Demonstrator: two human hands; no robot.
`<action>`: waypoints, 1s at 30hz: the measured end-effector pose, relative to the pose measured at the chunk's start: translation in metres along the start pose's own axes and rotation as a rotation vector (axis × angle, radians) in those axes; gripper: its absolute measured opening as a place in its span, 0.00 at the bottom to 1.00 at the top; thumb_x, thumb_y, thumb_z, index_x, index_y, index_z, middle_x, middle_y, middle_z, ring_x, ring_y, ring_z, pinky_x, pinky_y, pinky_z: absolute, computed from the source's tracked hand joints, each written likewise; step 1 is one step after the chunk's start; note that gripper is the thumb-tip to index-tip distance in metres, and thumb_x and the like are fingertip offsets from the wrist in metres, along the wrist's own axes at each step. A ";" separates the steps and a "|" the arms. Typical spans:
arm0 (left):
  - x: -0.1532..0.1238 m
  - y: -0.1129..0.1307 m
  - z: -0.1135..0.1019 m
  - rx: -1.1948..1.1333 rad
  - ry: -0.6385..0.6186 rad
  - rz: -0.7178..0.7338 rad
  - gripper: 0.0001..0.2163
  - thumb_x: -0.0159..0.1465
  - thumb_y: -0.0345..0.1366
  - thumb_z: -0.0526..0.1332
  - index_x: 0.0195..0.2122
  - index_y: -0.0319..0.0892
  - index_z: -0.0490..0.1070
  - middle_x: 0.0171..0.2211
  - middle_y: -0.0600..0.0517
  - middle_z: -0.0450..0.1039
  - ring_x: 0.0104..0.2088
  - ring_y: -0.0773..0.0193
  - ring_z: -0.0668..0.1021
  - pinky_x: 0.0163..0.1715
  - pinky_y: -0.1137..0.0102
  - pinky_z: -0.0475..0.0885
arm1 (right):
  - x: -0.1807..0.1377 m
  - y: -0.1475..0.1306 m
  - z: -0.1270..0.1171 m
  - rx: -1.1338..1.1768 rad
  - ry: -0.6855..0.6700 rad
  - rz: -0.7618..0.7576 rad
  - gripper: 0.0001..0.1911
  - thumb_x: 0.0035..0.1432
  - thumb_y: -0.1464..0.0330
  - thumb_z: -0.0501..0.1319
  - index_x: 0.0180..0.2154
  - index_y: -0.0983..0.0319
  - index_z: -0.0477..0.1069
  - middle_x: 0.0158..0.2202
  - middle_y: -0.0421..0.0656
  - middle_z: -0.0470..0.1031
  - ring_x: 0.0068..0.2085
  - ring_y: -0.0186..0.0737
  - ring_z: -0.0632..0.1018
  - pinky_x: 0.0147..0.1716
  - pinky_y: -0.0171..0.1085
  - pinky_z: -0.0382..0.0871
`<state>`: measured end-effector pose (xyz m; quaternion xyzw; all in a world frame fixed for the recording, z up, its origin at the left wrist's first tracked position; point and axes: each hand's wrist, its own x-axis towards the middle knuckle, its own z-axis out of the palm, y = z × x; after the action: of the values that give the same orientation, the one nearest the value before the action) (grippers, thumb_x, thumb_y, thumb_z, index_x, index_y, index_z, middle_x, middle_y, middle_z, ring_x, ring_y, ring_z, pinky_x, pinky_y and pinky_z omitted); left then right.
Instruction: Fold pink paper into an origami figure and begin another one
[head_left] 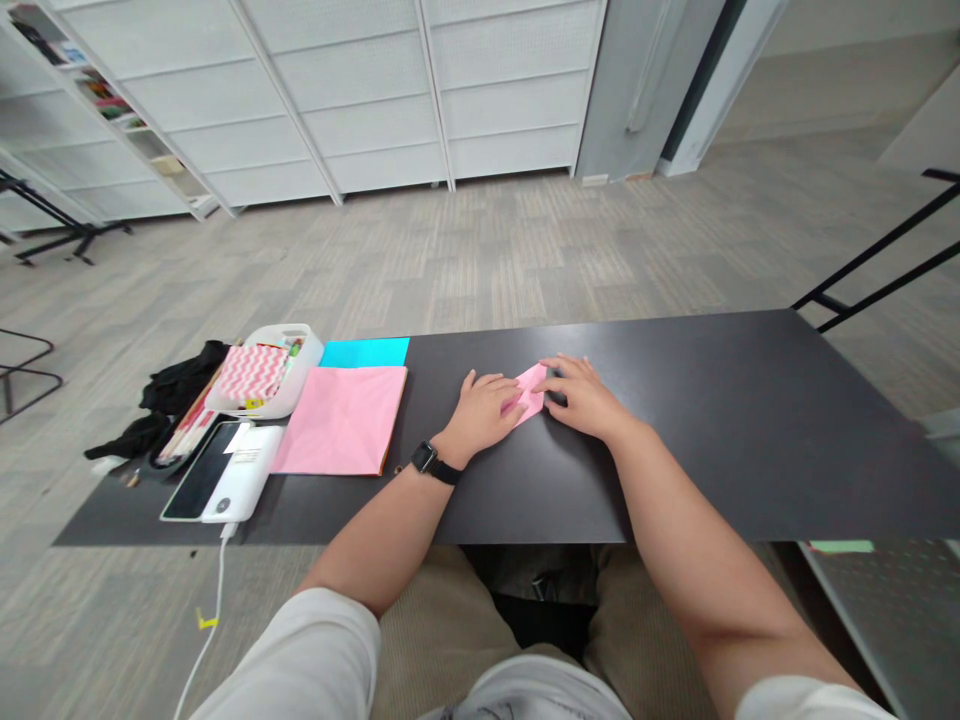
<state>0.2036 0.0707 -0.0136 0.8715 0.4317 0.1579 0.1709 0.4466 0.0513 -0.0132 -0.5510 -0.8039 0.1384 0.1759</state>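
Observation:
A small folded pink paper (532,388) lies on the dark table (712,430) in front of me. My left hand (486,412) rests on its left part with fingers laid flat and pressing down. My right hand (583,395) covers its right side, fingers flat on the paper and table. Most of the paper is hidden under the two hands. A black watch (425,458) sits on my left wrist.
A stack of pink paper sheets (341,420) lies to the left, with a cyan sheet (365,352) behind it. Further left are a white tray (289,375) with striped paper, a phone (201,484), a white power bank (244,475) and black cloth (176,385).

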 end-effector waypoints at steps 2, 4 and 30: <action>0.002 -0.001 0.001 -0.020 -0.038 0.014 0.17 0.72 0.50 0.63 0.59 0.54 0.78 0.64 0.52 0.76 0.69 0.49 0.69 0.75 0.40 0.43 | 0.000 0.003 0.002 -0.010 0.009 0.023 0.18 0.62 0.69 0.65 0.51 0.48 0.83 0.69 0.45 0.69 0.74 0.59 0.62 0.72 0.72 0.48; 0.003 -0.003 0.001 -0.022 -0.066 0.031 0.21 0.69 0.54 0.66 0.60 0.54 0.78 0.66 0.51 0.75 0.71 0.47 0.67 0.75 0.39 0.41 | 0.001 0.003 0.004 -0.009 0.017 0.031 0.13 0.62 0.67 0.66 0.47 0.49 0.84 0.68 0.44 0.70 0.73 0.59 0.63 0.72 0.71 0.49; 0.002 -0.011 0.006 0.063 0.099 0.017 0.08 0.71 0.44 0.66 0.45 0.54 0.85 0.58 0.52 0.78 0.58 0.52 0.73 0.64 0.52 0.63 | 0.003 -0.016 0.013 0.030 0.042 0.009 0.09 0.65 0.60 0.66 0.34 0.55 0.81 0.60 0.47 0.72 0.65 0.55 0.70 0.72 0.69 0.49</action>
<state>0.1997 0.0774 -0.0235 0.8712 0.4371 0.1885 0.1204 0.4264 0.0482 -0.0177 -0.5548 -0.7953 0.1398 0.2003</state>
